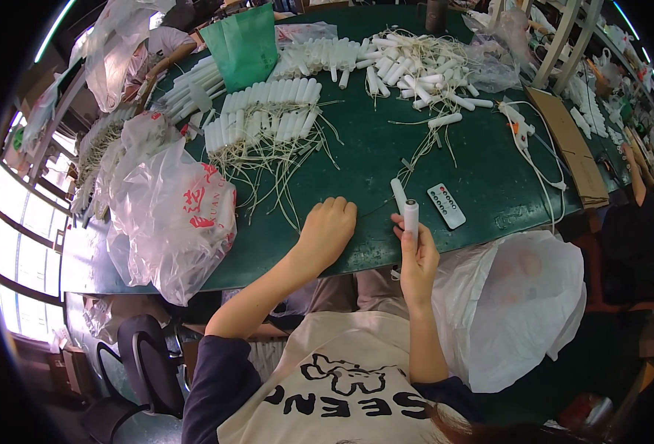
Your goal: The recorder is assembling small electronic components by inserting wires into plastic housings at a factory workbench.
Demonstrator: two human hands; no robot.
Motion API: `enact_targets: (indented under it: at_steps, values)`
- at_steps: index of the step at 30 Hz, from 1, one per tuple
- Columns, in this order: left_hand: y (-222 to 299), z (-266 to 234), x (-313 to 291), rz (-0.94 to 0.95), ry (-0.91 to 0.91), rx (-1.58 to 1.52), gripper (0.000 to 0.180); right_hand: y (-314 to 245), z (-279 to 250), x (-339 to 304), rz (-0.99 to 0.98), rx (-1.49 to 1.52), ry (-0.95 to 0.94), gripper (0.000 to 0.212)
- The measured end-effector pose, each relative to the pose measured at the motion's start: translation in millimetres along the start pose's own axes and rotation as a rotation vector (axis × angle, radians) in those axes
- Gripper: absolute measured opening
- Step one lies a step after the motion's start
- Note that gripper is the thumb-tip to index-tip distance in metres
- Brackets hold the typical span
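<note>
My right hand (pixel 420 263) is wrapped round a white cylindrical tube (pixel 411 220), held upright with a dark metallic end on top. Just behind it, another slim white tube (pixel 398 194) with thin wires leans close to the fingers. To the right on the green table lies a white remote control (pixel 446 206) with dark buttons and one red one. My left hand (pixel 328 228) is closed with its knuckles up, at the table's near side. A thin wire seems to run from it toward the tubes; its fingertips are hidden, so what they grip is unclear.
Rows of white wired tubes (pixel 268 111) lie at the back left, and a loose heap (pixel 416 70) at the back right. Plastic bags (pixel 172 214) cover the left edge. A power strip (pixel 518 126) and cardboard (pixel 567 148) lie right. A white sack (pixel 523 303) hangs below. Other people sit nearby.
</note>
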State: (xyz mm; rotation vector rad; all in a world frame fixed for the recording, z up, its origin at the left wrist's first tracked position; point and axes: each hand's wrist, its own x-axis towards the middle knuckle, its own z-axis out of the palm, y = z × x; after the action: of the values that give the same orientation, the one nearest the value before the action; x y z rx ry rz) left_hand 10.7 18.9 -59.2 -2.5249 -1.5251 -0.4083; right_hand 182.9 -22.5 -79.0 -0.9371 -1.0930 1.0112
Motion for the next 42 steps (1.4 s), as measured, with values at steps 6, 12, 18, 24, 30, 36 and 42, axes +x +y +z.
enact_targets:
  at_steps: [6,12,18,24,30,36,42]
  values:
    - [-2.2,-57.9,6.5,-0.316,-0.141,-0.781,0.007,-7.8,-6.4,-8.1,0.084,0.091,-0.104,0.026]
    - [8.2,-79.7,10.3,-0.465,-0.392,-1.655,0.017,-17.5,-2.3,-12.9,0.088,0.072,-0.244,0.026]
    - [-3.7,-81.8,12.2,-0.447,-0.623,-1.713,0.021,-23.8,-4.3,-11.6,-0.048,-0.102,-0.296,0.026]
    - [-8.5,-83.8,13.4,-0.267,-0.674,-1.770,0.038,-26.0,-3.1,-12.5,-0.073,-0.141,-0.321,0.024]
    - [-7.1,-80.9,12.4,-0.309,-0.537,-1.860,0.037,-28.1,-2.4,-11.6,-0.068,-0.135,-0.336,0.023]
    - [-9.5,-87.1,10.7,-0.245,-0.682,-1.618,0.027,-30.1,-0.1,-11.6,-0.109,-0.135,-0.346,0.022]
    - [-13.6,-88.8,6.0,-0.005,-0.905,-1.638,0.035,-35.3,-7.5,-7.2,-0.170,-0.117,-0.523,0.019]
